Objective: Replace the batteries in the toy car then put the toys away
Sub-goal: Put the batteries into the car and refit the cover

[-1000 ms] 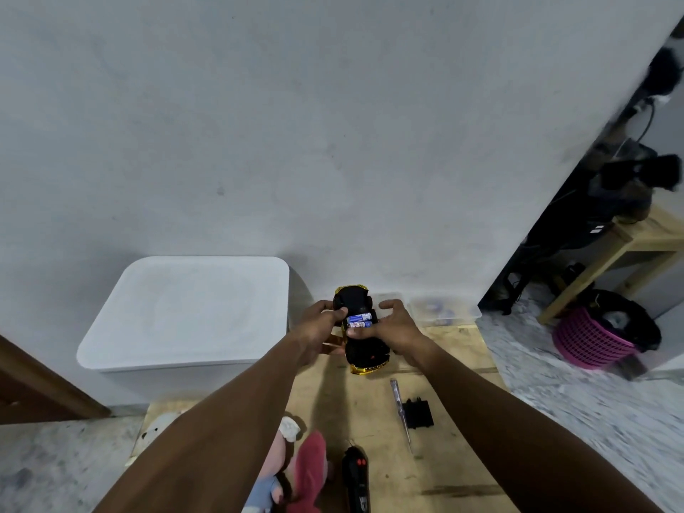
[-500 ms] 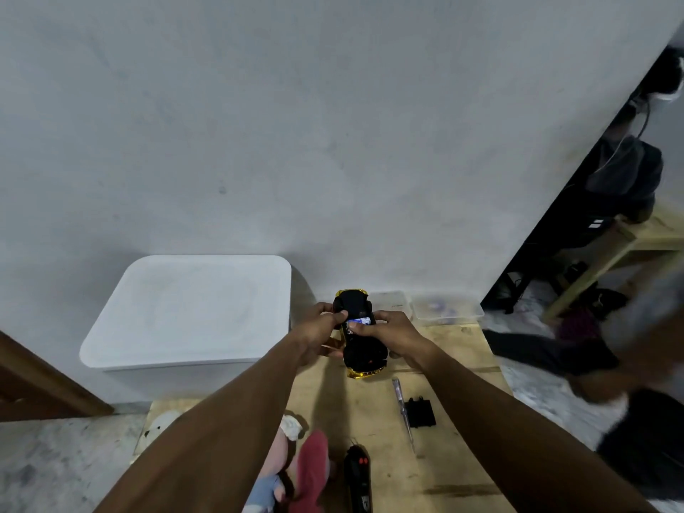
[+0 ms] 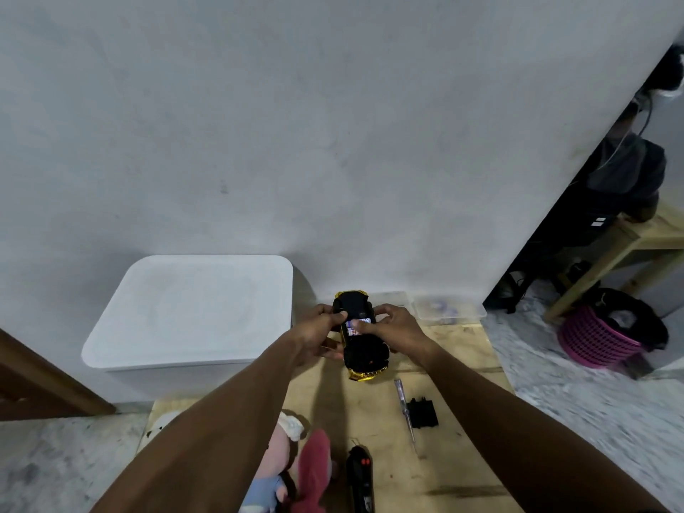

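Note:
A black and gold toy car (image 3: 364, 355) is held upside down above the wooden table (image 3: 462, 364). My left hand (image 3: 318, 335) grips its left side, thumb on the underside. My right hand (image 3: 394, 331) grips the right side, its thumb pressing on the blue and white batteries (image 3: 351, 328) in the open compartment. The black battery cover (image 3: 423, 413) and a screwdriver (image 3: 406, 412) lie on the table below the car.
A white lidded bin (image 3: 192, 312) stands at the left against the wall. Clear plastic boxes (image 3: 448, 309) sit at the table's back. A plush toy (image 3: 296, 464) and a black remote (image 3: 359, 475) lie near me. A pink basket (image 3: 599, 342) stands on the floor at right.
The car stays in both hands, shifting slightly. My right thumb has moved over the batteries, covering more of them. A blurred moving figure seen at right half a second ago is gone.

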The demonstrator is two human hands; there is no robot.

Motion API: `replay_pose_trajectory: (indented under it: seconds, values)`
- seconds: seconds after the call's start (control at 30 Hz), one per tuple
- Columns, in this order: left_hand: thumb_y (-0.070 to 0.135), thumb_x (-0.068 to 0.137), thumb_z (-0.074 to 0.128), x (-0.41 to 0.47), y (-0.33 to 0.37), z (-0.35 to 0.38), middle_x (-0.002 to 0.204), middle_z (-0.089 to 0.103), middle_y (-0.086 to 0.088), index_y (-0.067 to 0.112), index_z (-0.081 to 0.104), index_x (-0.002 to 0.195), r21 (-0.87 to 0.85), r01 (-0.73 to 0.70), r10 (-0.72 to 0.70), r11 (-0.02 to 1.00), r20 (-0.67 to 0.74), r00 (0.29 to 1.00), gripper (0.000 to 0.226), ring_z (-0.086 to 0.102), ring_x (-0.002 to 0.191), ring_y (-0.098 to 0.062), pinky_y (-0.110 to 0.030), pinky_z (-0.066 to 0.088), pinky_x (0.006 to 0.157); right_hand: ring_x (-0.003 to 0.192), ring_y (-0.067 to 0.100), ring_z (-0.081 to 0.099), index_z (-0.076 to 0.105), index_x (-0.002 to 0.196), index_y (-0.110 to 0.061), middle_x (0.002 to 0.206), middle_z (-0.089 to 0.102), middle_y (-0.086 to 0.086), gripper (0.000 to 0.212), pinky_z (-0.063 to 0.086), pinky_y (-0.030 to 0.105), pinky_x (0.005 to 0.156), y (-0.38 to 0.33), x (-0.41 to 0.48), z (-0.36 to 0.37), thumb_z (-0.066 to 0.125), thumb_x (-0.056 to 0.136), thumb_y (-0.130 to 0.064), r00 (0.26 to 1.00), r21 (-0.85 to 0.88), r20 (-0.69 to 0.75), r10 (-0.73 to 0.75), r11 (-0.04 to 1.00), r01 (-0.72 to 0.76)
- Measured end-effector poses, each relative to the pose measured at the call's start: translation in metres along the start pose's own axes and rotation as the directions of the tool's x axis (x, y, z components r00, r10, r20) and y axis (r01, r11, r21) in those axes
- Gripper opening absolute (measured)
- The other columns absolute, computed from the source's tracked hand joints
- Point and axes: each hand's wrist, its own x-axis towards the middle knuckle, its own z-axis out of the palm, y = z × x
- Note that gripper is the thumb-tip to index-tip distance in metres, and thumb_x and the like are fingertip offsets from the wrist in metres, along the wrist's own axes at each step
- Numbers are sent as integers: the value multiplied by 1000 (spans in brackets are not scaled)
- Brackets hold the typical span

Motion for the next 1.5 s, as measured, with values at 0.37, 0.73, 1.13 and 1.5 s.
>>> replay_pose_trajectory:
  seconds: [0.37,0.73,1.13,1.5]
  values:
    - [25,100,56,5,5,13,104,66,-14,10,53,117,-75,-8,4,997,-63,998,22,67,71,-35,-46,61,66,94,11,67,64,125,-20,115,66,3,46,55,26,79,-17,-5,-11,59,88,7,931,132,-305,-200,959,249]
    - [22,102,53,4,3,17,115,64,-19,6,50,125,-134,-4,-5,991,-63,998,28,61,83,-38,-49,57,74,85,8,63,66,90,-26,89,65,-10,27,50,18,69,5,-17,18,83,74,-12,815,-98,-414,-406,910,403]
    - [25,103,50,6,-5,14,126,62,-20,5,50,130,-172,-32,18,985,-84,996,33,60,70,-31,-37,55,55,74,5,68,73,84,-26,80,72,-13,21,59,34,67,16,-20,24,84,74,-41,846,-8,-489,-211,971,238]
    - [25,102,51,9,-12,12,112,67,-13,8,51,126,-181,-67,37,981,-161,986,29,66,70,-33,-37,55,55,82,15,71,68,67,-23,80,73,-6,20,60,34,74,18,-8,25,81,80,-14,926,110,-340,-165,971,213]
